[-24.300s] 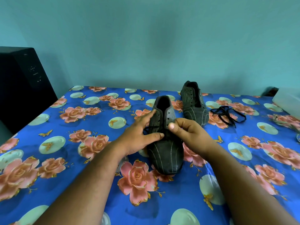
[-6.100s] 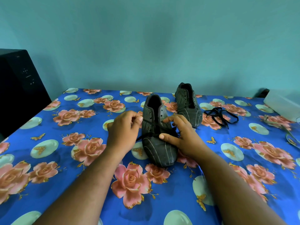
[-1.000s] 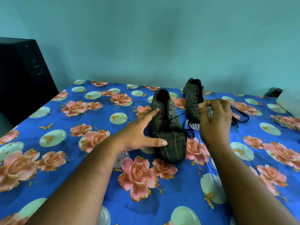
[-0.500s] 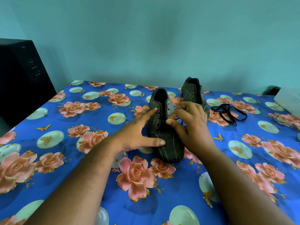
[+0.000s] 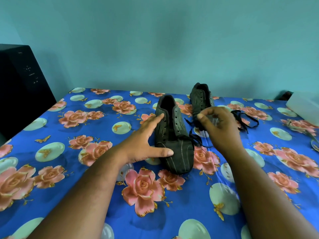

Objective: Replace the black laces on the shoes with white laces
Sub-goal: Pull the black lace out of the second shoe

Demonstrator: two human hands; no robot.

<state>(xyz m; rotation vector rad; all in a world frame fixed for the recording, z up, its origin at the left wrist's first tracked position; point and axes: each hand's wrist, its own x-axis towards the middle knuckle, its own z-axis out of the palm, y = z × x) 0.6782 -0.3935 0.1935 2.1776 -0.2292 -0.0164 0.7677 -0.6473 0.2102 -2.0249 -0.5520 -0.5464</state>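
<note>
The left hand (image 5: pixel 146 142), fingers spread, presses the near shoe (image 5: pixel 172 135); the right hand (image 5: pixel 219 125) pinches its limp, light black lace (image 5: pixel 194 138), probably best gripped near the eyelets.

Near striped shoe (image 5: pixel 173 135): black lace (image 5: pixel 196 138) half out, trailing right. Second shoe (image 5: pixel 201 97) behind-right; loose lace (image 5: pixel 245 119) right of it.

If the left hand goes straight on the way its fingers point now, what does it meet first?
The left hand already rests on the near shoe. Its fingers point up along the shoe's side, so it would probably slide toward the heel opening; depth is uncertain.
</note>
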